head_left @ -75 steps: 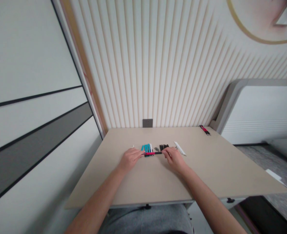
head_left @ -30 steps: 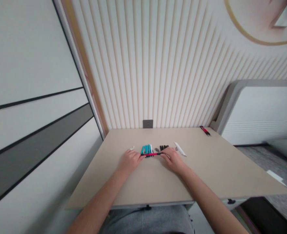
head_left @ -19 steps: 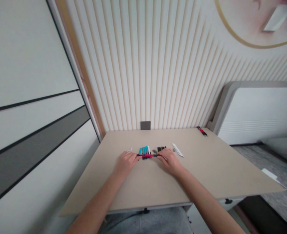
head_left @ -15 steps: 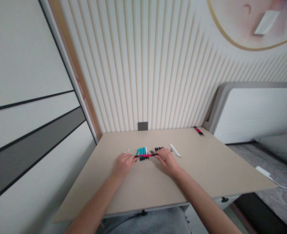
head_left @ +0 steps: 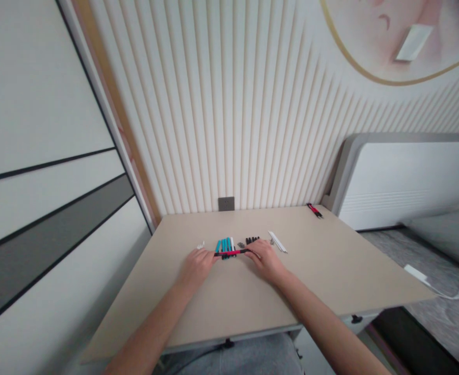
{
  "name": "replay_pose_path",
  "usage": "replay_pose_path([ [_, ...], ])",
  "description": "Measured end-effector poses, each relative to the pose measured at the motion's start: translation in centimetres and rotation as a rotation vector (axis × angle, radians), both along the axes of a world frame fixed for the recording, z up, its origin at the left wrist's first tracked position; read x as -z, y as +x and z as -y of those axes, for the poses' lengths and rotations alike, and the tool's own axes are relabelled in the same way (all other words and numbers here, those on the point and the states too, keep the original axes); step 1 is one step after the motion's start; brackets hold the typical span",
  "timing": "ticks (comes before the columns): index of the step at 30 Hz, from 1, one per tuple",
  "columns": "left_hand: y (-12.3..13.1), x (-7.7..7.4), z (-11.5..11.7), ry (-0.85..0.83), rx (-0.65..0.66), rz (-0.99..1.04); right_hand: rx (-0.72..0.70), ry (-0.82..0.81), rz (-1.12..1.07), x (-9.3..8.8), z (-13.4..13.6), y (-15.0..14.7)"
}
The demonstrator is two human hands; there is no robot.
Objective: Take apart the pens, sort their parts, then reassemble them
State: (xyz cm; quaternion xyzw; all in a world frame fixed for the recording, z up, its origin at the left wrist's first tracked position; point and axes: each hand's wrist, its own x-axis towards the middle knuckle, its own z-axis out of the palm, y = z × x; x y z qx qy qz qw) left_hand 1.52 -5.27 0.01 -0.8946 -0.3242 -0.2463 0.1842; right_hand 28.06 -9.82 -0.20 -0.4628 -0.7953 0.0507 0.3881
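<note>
A red and black pen (head_left: 231, 252) is held level above the desk, one end in each hand. My left hand (head_left: 198, 264) pinches its left end, and my right hand (head_left: 266, 259) pinches the right end. Just behind the pen lie several blue barrels (head_left: 226, 244) with black ends and a white barrel (head_left: 232, 242). Small black parts (head_left: 252, 240) sit in a row behind my right hand, partly covered by it. Small dark metallic pieces (head_left: 241, 245) lie between the two groups. Small white pieces (head_left: 201, 245) are behind my left hand.
Thin white rods (head_left: 277, 242) lie right of my right hand on the beige desk (head_left: 229, 307). Red and black pens (head_left: 314, 210) rest at the back right corner. A dark socket (head_left: 226, 203) is on the ribbed wall. A bed headboard (head_left: 409, 182) stands at the right.
The view has shifted slightly. My left hand has moved a little off the small white pieces, which show more now. The pen is still between both hands.
</note>
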Motion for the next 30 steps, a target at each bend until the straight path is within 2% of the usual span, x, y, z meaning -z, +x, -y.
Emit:
replay_pose_path([
  [8, 0.0, -0.1, 0.1, -0.023, -0.021, 0.053, 0.035, -0.001, -0.009, -0.4, 0.4, 0.1],
  [14, -0.3, -0.3, -0.4, 0.01, -0.004, 0.171, 0.036, -0.048, 0.0, -0.8, 0.8, -0.3],
  [21, -0.5, -0.4, -0.5, -0.016, 0.06, 0.251, 0.01, -0.095, 0.148, -1.3, 1.2, -0.4],
  [23, -0.5, -0.4, -0.5, -0.01, 0.063, 0.288, 0.05, -0.098, 0.198, -1.4, 0.8, 1.3],
  [25, -0.4, -0.3, -0.6, -0.042, 0.062, 0.32, 0.167, -0.11, 0.234, -1.4, -0.1, 4.5],
  [30, -0.9, 1.2, -1.3, -0.087, 0.096, 0.335, 0.726, -0.215, 0.206, -1.3, -3.6, 17.3],
])
